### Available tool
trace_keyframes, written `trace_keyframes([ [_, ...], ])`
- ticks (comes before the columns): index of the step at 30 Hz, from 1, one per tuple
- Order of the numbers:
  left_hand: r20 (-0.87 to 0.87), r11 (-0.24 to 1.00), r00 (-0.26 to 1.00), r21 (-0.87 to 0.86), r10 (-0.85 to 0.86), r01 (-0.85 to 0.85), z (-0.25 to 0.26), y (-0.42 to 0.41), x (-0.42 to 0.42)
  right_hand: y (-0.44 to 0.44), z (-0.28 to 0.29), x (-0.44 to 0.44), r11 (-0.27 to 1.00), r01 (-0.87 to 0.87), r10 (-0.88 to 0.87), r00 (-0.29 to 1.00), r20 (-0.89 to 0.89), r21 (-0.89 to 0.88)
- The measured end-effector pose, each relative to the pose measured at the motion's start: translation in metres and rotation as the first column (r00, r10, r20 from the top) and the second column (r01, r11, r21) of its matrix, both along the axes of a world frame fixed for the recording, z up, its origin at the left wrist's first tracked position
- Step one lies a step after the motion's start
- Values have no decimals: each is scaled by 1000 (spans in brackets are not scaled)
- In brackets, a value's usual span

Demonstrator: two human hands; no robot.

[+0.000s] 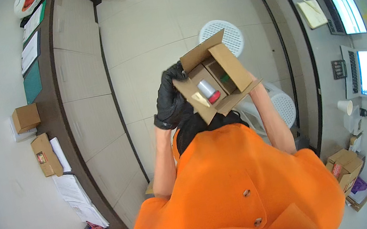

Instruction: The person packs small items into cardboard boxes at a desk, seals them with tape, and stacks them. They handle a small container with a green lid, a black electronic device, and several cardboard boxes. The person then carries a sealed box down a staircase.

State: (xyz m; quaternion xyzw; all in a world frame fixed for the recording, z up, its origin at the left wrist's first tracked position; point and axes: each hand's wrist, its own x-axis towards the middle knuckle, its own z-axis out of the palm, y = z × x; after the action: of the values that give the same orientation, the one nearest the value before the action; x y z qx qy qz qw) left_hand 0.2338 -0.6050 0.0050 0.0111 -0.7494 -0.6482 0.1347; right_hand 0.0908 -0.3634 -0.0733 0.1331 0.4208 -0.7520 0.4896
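An open cardboard box (185, 88) is held up before my body between both hands. My left hand (170, 96), in a black glove, grips the box at its left corner and flap. Bare and mostly hidden behind the box, my right hand (253, 82) supports its right side. Inside the box lies a clear cylindrical container (206, 88) with a red end (214, 97). Beside it, a cardboard divider or inner box (214, 69) holds something green (224, 78), too shaded to identify.
White stools (233, 35) stand on the tiled floor beyond and right of the box. Along the left runs a dark countertop (50, 82) with clipboards, papers and boxes. The right desk (325, 90) bears laptops (354, 71), a paper cup (345, 107) and a cardboard box (348, 161).
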Motion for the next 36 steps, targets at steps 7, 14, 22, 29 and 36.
trace_keyframes([
  [7,-111,930,933,-102,343,-354,16,-121,-55,-179,26,-39,991,-45,43,999,-17,-124],
  [14,-52,948,948,-39,314,-316,37,-261,-139,-302,62,-91,994,-68,76,993,89,-90],
  [22,266,953,939,151,216,-262,-8,-404,-255,-400,66,-228,941,-317,308,947,-92,-115],
  [29,268,885,916,280,299,-371,-4,-472,-387,-497,216,-382,954,148,253,65,-965,260],
  [36,199,907,955,317,221,-276,-6,-556,-561,-639,225,-500,811,-170,493,-317,-810,560],
])
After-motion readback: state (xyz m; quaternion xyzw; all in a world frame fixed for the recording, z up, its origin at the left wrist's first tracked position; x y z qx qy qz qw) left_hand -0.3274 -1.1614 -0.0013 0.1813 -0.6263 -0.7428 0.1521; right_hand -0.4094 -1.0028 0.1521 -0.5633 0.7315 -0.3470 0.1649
